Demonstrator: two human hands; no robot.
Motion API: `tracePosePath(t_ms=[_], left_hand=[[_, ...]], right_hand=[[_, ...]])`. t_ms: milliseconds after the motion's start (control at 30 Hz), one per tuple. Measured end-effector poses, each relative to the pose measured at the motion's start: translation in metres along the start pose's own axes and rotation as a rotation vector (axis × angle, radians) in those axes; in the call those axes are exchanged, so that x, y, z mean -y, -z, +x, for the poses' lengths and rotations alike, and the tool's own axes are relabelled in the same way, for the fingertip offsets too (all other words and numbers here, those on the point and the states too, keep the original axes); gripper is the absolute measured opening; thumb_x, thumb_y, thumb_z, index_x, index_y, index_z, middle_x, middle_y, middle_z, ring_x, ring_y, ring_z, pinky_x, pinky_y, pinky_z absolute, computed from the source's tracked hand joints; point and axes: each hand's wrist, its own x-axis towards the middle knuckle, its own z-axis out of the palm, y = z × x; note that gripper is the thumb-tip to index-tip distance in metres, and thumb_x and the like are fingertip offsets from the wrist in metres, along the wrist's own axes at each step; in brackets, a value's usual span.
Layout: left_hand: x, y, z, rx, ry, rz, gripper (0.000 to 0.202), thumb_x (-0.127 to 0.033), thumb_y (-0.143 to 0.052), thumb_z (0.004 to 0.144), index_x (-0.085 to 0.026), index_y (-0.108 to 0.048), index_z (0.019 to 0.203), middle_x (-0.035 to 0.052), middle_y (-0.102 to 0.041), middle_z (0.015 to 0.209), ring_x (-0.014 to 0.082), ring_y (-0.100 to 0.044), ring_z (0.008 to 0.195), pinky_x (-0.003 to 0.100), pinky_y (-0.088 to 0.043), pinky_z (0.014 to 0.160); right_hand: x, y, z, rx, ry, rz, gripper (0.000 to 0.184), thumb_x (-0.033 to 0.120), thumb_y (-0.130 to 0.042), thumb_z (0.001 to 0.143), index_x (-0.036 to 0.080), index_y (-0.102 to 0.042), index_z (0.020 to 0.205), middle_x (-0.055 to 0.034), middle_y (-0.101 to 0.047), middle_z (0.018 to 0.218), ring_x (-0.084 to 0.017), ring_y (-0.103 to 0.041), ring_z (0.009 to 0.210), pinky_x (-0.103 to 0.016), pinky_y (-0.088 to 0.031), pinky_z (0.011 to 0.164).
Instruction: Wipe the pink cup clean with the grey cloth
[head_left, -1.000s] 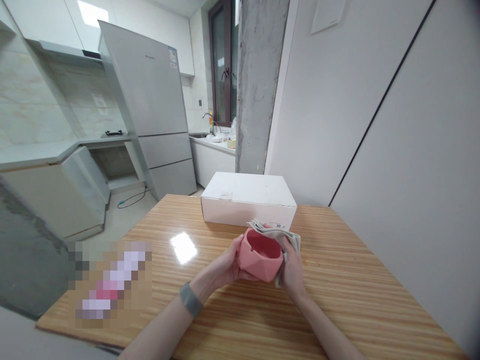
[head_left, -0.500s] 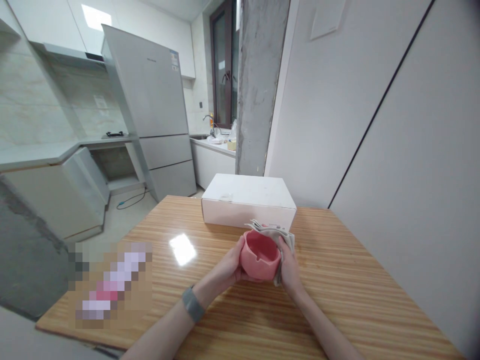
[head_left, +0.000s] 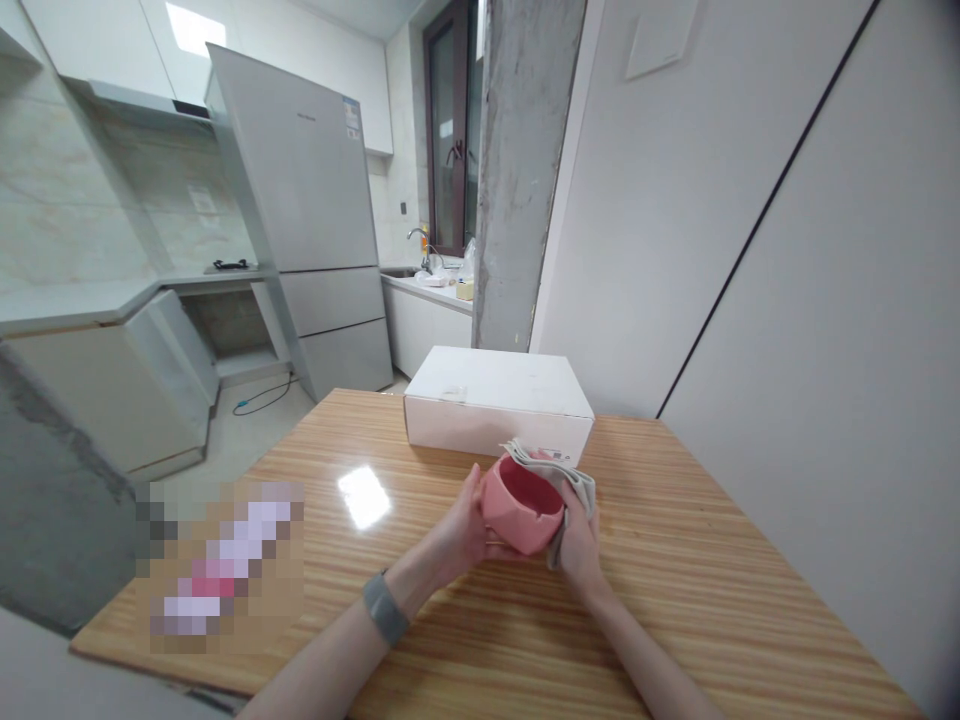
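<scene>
A pink, faceted ashtray [head_left: 523, 512] with a notched rim is held above the table, its opening tilted up and to the right. My left hand [head_left: 469, 530] grips its left side, thumb near the rim and fingers passing underneath. On the other side, my right hand [head_left: 581, 535] is closed on a folded grey cloth [head_left: 574, 478], pressing it against the ashtray's right wall and rim. The cloth covers the far right edge of the ashtray, and part of it hangs below. Some of my right fingers are hidden behind the cloth.
A white box [head_left: 499, 400] lies on the wooden table [head_left: 720, 580] just beyond my hands. A blurred-out patch [head_left: 225, 570] covers something on the table's left. Past the table stand a fridge [head_left: 315, 190], a concrete pillar [head_left: 517, 180] and a sink counter [head_left: 427, 310].
The ashtray has turned in my hands, so its rim notch has shifted to the right and a faceted side faces me. My left fingers are spread further beneath it.
</scene>
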Motion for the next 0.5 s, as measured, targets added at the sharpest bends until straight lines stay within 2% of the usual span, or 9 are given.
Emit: tracePosePath(t_ms=[67, 200, 333, 500], left_hand=[[0.0, 0.006, 0.0, 0.039, 0.018, 0.013, 0.072, -0.068, -0.03, 0.088, -0.014, -0.058, 0.126, 0.0169, -0.069, 0.113, 0.0226, -0.068, 0.082, 0.034, -0.055, 0.067], [-0.003, 0.016, -0.002, 0.12, 0.027, 0.002, 0.061, -0.061, -0.038, 0.09, -0.016, -0.059, 0.125, 0.0143, -0.068, 0.117, 0.0238, -0.067, 0.091, 0.035, -0.056, 0.07], [-0.004, 0.019, 0.0, 0.091, -0.018, 0.01, 0.058, -0.058, -0.041, 0.091, -0.017, -0.056, 0.129, 0.0141, -0.063, 0.127, 0.0274, -0.065, 0.103, 0.038, -0.057, 0.072], [-0.002, 0.009, 0.003, 0.007, -0.182, 0.021, 0.05, -0.046, -0.052, 0.089, -0.02, -0.053, 0.132, 0.0129, -0.059, 0.132, 0.0296, -0.061, 0.111, 0.04, -0.057, 0.077]], right_hand=[[0.007, -0.002, -0.001, 0.054, -0.007, 0.019, 0.027, 0.042, -0.059, 0.081, 0.03, -0.074, 0.099, -0.0022, -0.07, 0.115, -0.026, -0.054, 0.12, -0.044, -0.031, 0.112], [0.015, -0.007, -0.002, 0.128, -0.048, 0.081, 0.024, 0.042, -0.059, 0.08, 0.033, -0.075, 0.096, -0.0011, -0.072, 0.112, -0.027, -0.056, 0.117, -0.045, -0.036, 0.109], [0.007, -0.006, 0.002, 0.157, -0.092, 0.12, 0.026, 0.042, -0.062, 0.08, 0.031, -0.074, 0.101, -0.0005, -0.071, 0.114, -0.027, -0.058, 0.117, -0.043, -0.037, 0.109], [-0.014, 0.0, 0.004, 0.051, -0.099, 0.045, 0.035, 0.045, -0.062, 0.081, 0.025, -0.071, 0.108, -0.0037, -0.07, 0.115, -0.028, -0.06, 0.115, -0.046, -0.04, 0.107]])
